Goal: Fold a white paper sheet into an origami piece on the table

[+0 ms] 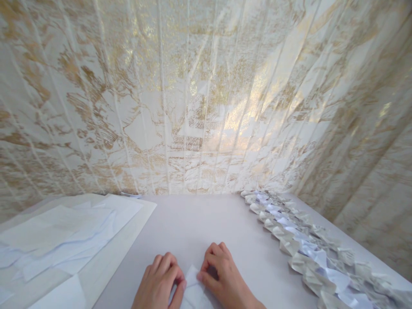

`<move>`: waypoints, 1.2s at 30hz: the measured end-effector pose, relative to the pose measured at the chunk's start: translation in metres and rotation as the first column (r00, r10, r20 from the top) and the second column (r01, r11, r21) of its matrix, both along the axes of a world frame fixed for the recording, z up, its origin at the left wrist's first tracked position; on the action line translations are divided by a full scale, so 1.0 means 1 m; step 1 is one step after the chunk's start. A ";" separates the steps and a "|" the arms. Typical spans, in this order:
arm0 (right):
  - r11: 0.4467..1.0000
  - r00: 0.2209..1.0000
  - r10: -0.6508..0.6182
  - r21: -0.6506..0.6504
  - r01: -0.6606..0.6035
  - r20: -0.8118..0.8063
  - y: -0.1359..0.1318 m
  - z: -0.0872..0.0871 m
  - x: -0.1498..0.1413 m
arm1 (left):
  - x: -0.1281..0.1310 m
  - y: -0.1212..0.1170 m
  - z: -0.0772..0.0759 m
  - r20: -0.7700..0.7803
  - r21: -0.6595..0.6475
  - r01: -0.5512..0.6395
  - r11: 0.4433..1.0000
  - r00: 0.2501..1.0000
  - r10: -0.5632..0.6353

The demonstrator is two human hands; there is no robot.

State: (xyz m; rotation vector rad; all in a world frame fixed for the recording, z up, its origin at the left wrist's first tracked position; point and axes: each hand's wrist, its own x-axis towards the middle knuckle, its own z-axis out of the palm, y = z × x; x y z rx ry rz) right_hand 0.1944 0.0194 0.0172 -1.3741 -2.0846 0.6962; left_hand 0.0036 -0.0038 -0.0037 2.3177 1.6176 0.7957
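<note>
A small piece of folded white paper point(193, 298) lies on the tabletop point(193, 227), low down in the middle of the view. It sits right between the two hands. Its pointy top pokes up in the gap between them, and its bottom part runs out of sight.

The left hand point(161, 281) is on the left side of the paper. Its thumb and pointing finger come close together at the paper's edge, but I cannot tell if they pinch it. The right hand point(222, 274) is on the other side, with its thumb and pointing finger pinched on the paper near the top. The hands are near each other but do not touch.

Well off to the left is a messy pile of white papers point(64, 231) on top of a big pale sheet point(128, 227). Well off to the right, a long bumpy chain of folded paper bits point(302, 257), gray and white, goes from the back to the front. Behind the tabletop hangs a shiny white and gold curtain point(180, 107).
</note>
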 end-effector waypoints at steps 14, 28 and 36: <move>0.988 0.993 -0.076 0.138 0.063 0.088 -0.003 -0.011 -0.006 | 0.010 0.001 0.004 -0.016 0.040 -0.088 0.995 0.996 0.088; 0.996 0.995 -0.087 0.003 0.086 0.058 -0.005 0.000 -0.011 | 0.012 0.001 0.004 0.020 0.043 -0.066 0.997 0.998 0.065; 0.994 0.999 0.014 -0.108 -0.010 0.038 0.002 0.011 0.008 | 0.010 0.002 0.003 0.007 0.017 -0.066 0.998 0.998 0.066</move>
